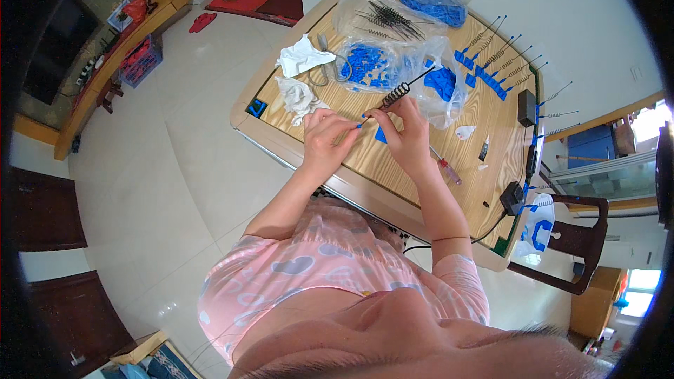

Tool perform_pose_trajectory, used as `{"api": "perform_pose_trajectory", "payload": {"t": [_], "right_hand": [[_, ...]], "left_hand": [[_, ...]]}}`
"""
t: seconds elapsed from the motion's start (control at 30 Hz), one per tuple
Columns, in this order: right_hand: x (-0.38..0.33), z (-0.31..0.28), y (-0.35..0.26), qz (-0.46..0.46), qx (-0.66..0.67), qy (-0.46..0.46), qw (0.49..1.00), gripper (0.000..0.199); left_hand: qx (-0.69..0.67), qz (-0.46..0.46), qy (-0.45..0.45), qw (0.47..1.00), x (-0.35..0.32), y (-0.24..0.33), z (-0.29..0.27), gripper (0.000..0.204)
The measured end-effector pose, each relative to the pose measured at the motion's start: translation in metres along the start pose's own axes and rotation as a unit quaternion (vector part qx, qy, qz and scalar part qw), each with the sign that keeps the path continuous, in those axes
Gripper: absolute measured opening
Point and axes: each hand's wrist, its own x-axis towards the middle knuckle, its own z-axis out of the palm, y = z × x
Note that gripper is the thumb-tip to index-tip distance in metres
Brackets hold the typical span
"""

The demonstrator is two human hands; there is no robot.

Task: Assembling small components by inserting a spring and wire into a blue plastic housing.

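My right hand (405,132) is closed around a black coil spring (395,95) with straight wire ends, one pointing up and away, the other toward my left hand. There my left hand (326,142) pinches a small blue cap (359,125) at the wire's lower end; whether it is fully seated is too small to tell. Beyond both hands lies an open clear bag of small blue caps (368,64). Farther back, loose black springs (393,21) are piled on clear plastic. A flat blue piece (381,135) shows partly behind my right hand.
Springs with blue tips stand along the table's right edge in blue strips (491,83). Black blocks (526,108) sit there too. Crumpled white tissue (298,97) lies at left. A screwdriver (449,171) rests beside my right forearm. A dark chair (590,238) stands past the right edge.
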Motion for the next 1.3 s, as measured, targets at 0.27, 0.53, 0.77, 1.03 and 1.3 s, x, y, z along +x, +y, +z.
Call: {"api": "perform_pose_trajectory", "payload": {"t": [0.27, 0.53, 0.77, 1.03, 1.3], "right_hand": [[0.0002, -0.0004, -0.0012, 0.000, 0.006, -0.005, 1.000, 0.018], [0.0004, 0.0026, 0.0030, -0.005, -0.009, -0.015, 1.000, 0.019], [0.0000, 0.0029, 0.0026, 0.013, -0.019, -0.022, 0.999, 0.019], [0.0026, 0.0032, 0.0027, -0.008, -0.004, -0.025, 1.000, 0.018], [0.0026, 0.0023, 0.0041, -0.021, 0.003, -0.018, 1.000, 0.017]], "left_hand": [[-0.001, 0.001, -0.007, 1.000, -0.0005, -0.0002, -0.0008, 0.016], [-0.001, -0.011, -0.009, 1.000, 0.0011, 0.0037, -0.0028, 0.015], [-0.017, -0.009, -0.003, 1.000, -0.0001, -0.0007, 0.0000, 0.015], [-0.030, -0.038, -0.008, 0.999, -0.0015, -0.0026, 0.0012, 0.014], [-0.042, -0.043, -0.008, 0.998, -0.0025, -0.0046, 0.0028, 0.013]]}}
